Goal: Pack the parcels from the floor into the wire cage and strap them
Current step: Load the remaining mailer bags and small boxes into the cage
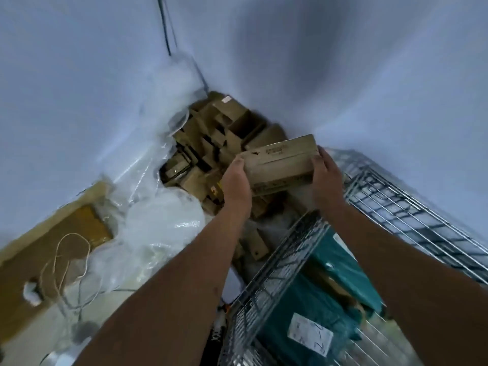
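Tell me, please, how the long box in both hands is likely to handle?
The box probably stays stiff: its cardboard edges look straight, unsagging. Likely light, since the left hand and right hand grip only its ends. Flat faces, so it shouldn't roll.

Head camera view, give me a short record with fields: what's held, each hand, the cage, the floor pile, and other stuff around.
held item: long cardboard box, lifted above the pile, tilted
left hand: left hand grips the box's left end
right hand: right hand grips the box's right end, fingers curled over it
cage: wire cage at lower right, teal parcels already inside
floor pile: cardboard parcels heaped in the wall corner
surroundings: clear plastic wrap, flat cardboard sheet with string on it
strapping: not yet done
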`<state>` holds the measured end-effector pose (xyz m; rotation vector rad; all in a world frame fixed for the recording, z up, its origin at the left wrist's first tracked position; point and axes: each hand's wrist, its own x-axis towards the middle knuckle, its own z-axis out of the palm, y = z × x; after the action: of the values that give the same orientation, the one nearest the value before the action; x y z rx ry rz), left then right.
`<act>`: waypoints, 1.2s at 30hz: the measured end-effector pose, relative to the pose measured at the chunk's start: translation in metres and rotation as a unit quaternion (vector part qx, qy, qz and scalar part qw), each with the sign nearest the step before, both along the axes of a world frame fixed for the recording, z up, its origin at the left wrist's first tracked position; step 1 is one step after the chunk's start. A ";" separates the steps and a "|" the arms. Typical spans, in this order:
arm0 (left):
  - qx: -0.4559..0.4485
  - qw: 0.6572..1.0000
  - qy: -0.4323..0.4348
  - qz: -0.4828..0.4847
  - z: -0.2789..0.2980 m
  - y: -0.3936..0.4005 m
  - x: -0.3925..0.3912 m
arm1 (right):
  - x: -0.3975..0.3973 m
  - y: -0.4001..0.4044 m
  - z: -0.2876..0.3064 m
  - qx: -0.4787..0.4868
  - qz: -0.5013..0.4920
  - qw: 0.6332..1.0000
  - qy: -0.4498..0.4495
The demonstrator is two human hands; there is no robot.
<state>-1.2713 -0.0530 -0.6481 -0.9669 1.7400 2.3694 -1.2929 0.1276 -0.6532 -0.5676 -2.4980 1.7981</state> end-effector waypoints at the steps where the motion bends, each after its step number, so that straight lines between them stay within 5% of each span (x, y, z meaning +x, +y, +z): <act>1: 0.002 1.000 0.010 -0.027 0.008 0.024 0.005 | 0.011 0.025 0.006 0.007 -0.025 1.000 0.006; 9: -0.044 0.972 0.072 -0.221 0.031 0.208 0.064 | 0.134 0.202 -0.002 0.008 -0.215 0.977 0.011; 15: -0.140 0.940 0.020 -0.310 -0.027 0.271 0.131 | 0.230 0.255 -0.060 -0.019 -0.287 0.956 -0.049; 21: -0.217 0.918 -0.121 -0.309 -0.120 0.244 0.226 | 0.341 0.226 -0.149 -0.038 -0.243 0.956 -0.157; 26: -0.309 0.863 -0.204 -0.343 -0.181 0.187 0.261 | 0.388 0.160 -0.203 -0.067 -0.219 0.944 -0.238; 33: -0.430 0.783 -0.105 -0.437 -0.224 0.150 0.207 | 0.358 0.109 -0.247 -0.126 -0.284 0.919 -0.242; 36: -0.419 0.800 -0.074 -0.423 -0.218 0.147 0.195 | 0.343 0.095 -0.243 -0.085 -0.306 0.919 -0.233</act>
<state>-1.0767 0.0936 -0.8664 -0.2133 2.4478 0.9351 -0.9494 0.2222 -0.8958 -1.7370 -2.0070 1.7546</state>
